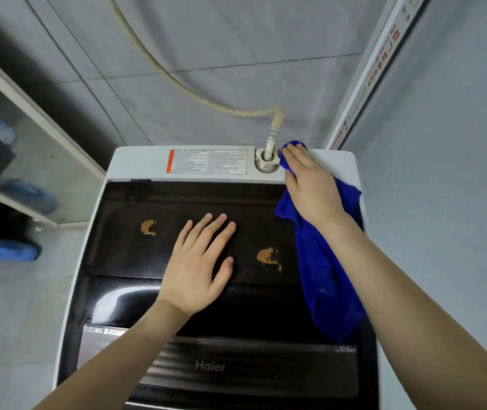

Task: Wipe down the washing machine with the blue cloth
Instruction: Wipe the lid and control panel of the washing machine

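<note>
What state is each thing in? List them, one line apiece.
lid: closed, with two brown stains on it.
left stain: not wiped.
right stain: not wiped.
blue cloth: pressed onto the white rear panel, the rest draped over the lid's right side.
left hand: flat on the lid, fingers straight.
right hand: flat on the cloth, beside the hose.
hose: plugged into the machine's top.

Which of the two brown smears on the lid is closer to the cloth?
The right smear, beside the hanging blue cloth; the left smear lies beyond the left hand.
</note>
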`<state>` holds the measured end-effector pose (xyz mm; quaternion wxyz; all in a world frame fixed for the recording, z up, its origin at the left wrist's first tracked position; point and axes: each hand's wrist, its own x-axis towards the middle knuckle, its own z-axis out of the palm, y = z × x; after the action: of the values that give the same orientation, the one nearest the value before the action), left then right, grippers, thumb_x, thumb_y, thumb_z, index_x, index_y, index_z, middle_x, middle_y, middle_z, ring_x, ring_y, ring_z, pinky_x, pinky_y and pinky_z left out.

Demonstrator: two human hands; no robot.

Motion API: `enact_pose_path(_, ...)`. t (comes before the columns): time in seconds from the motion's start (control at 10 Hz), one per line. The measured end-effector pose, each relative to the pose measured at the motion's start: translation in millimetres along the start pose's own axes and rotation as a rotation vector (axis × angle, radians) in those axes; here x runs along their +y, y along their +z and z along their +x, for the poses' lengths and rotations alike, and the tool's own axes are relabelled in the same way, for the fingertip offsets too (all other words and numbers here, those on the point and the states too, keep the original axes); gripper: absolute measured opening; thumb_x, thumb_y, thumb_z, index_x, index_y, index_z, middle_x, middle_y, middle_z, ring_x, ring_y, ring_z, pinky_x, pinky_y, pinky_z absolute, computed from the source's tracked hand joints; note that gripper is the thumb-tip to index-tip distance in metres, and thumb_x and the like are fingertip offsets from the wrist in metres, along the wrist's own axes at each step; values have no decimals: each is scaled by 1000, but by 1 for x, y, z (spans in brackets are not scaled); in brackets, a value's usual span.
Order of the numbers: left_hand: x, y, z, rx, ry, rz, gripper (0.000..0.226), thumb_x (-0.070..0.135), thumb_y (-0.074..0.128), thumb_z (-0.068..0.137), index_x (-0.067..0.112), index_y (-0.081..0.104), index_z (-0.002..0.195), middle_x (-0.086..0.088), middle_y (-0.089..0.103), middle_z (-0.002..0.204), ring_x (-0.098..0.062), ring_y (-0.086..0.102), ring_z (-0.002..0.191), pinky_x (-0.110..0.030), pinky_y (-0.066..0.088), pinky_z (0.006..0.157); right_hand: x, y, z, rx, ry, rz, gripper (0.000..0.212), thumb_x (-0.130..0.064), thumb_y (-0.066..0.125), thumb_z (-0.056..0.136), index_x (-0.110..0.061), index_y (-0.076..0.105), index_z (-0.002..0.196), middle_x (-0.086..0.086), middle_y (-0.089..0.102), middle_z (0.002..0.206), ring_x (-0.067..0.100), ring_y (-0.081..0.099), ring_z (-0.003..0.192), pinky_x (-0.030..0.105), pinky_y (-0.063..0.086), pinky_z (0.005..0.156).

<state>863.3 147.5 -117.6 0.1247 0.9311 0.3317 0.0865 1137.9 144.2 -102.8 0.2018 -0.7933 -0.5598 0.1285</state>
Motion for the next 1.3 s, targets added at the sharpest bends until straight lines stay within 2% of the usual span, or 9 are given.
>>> enact_pose_path(0.1,-2,-1,0,10,10,1,55,39,40,99,18,44,150,-3,41,157,-24,29,150,-46,19,124,11,-5,5,-53,-82,44,49,-16,41,104,-16,33,152,-3,27,160,10,18,149,22,13,116)
enact_pose_path(0.3,0,4,1,46,9,8,55,38,41,99,18,44,150,-3,42,156,-26,31,149,-47,19,124,69,-31,-24,103,126,85,45,-11,40,103,-11,41,148,2,36,157,15,27,146,17,14,116)
enact_pose_path(0.5,0,4,0,39,4,19,55,37,40,99,17,45,149,-5,42,156,-27,32,148,-50,20,123,53,-21,6,57,78,-85,48,-11,37,102,-8,36,150,7,34,157,22,27,147,32,24,118)
enact_pose_path(0.6,1,1,-1,21,4,25,55,37,40,99,16,45,149,-5,43,155,-28,33,147,-48,20,123,55,-26,-3,34,57,-17,47,-12,39,103,-12,37,150,2,34,158,17,26,147,24,19,116)
enact_pose_path(0.8,2,2,1,27,5,35,55,38,39,99,16,46,149,-7,44,155,-30,34,147,-50,22,122,33,-14,-162,103,65,37,45,-18,43,102,-12,46,146,-1,40,154,13,28,146,27,28,115)
enact_pose_path(0.9,1,3,0,44,6,36,55,37,39,99,16,45,149,-7,44,154,-30,33,147,-50,21,123,21,-2,-216,96,81,12,47,-22,39,100,-14,44,147,-7,36,154,6,25,146,17,21,115)
enact_pose_path(1.1,1,6,-1,68,11,43,54,37,39,99,16,45,149,-7,44,154,-30,34,147,-48,20,123,46,-16,-123,178,175,93,43,-14,47,102,-12,46,145,1,40,153,13,29,145,11,14,113)
enact_pose_path(1.2,2,3,-2,69,10,50,54,36,39,99,15,46,148,-7,44,154,-30,34,146,-48,20,123,51,-21,-79,131,193,98,45,-16,41,105,-12,37,150,2,32,158,14,21,148,17,11,115)
enact_pose_path(1.3,4,1,-2,61,12,46,54,36,39,99,15,46,148,-8,45,153,-31,35,146,-48,21,123,44,-21,-101,128,168,98,45,-15,43,104,-12,38,149,2,32,158,13,21,148,16,13,115)
